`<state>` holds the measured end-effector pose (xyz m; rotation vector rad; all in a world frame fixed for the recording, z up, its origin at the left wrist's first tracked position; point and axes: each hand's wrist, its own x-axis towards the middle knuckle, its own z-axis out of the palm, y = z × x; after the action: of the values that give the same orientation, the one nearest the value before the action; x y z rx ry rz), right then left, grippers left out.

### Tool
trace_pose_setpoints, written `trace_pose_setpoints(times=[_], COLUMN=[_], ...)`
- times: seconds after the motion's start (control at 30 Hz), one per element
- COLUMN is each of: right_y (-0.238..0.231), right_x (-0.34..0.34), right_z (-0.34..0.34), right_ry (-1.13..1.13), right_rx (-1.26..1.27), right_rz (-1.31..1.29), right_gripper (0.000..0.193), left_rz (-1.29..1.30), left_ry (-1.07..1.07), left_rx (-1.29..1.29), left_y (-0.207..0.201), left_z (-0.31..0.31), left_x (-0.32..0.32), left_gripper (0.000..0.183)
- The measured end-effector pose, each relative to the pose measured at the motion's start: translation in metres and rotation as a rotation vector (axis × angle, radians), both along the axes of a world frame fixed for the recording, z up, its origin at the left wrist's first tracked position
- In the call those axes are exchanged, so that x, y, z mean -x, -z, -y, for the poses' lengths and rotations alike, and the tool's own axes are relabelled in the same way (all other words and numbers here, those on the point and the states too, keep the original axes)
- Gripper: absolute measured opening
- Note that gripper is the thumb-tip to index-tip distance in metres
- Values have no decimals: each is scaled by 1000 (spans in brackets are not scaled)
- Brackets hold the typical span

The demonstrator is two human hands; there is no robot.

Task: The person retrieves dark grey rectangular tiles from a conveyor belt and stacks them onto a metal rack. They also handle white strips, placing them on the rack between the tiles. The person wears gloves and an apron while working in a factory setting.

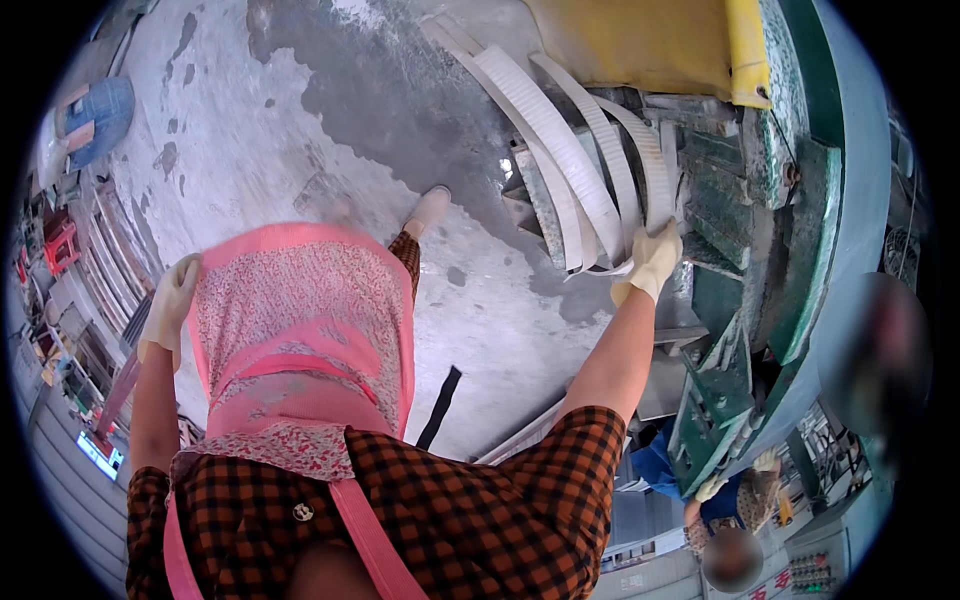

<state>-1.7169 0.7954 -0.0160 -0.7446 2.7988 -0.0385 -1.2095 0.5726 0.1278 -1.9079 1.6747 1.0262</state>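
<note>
A pale glove covers my left hand [172,305], whose fingers are closed at the upper left edge of the pink flowered apron [300,280], holding it out from my body. My right hand [652,262], gloved the same way, reaches out to the right. Its fingers are closed around the near end of a long white ribbed strip [655,175]. Beside it several more white ribbed strips [560,140] bend in long curves toward the far side. My grip hides the ends of the strips.
A green machine frame [815,240] runs along the right, with a yellow cover [640,45] at the far side. A co-worker's gloved hand [711,488] shows at lower right. A black strap [438,408] hangs beside me. Stacked long pieces [110,250] and a red crate [61,243] are at left.
</note>
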Motion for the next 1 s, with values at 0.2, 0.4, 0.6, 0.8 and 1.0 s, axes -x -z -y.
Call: trace_pose_setpoints(times=[0.2,0.4,0.6,0.8,1.0], right_y=[-10,25,65,49,39], right_x=[3,-22,-13,-9,-34], right_z=[-2,16,42,46,25], right_ry=[53,-183,-166,-267,-213], right_rx=[18,113,-185,-231,40], right_rz=[-178,130,-10,6,267], right_gripper=[53,40,37,29,25], left_rz=[-107,-46,-10,-54,-33], left_ry=[-146,-128,-185,-170,-75], left_rx=[-24,-25,-25,-14,-33], left_y=[14,27,28,30,19], left_z=[-4,-7,-9,-19,-7], left_x=[-24,-42,-61,-60,-29], left_gripper=[30,31,31,32,33])
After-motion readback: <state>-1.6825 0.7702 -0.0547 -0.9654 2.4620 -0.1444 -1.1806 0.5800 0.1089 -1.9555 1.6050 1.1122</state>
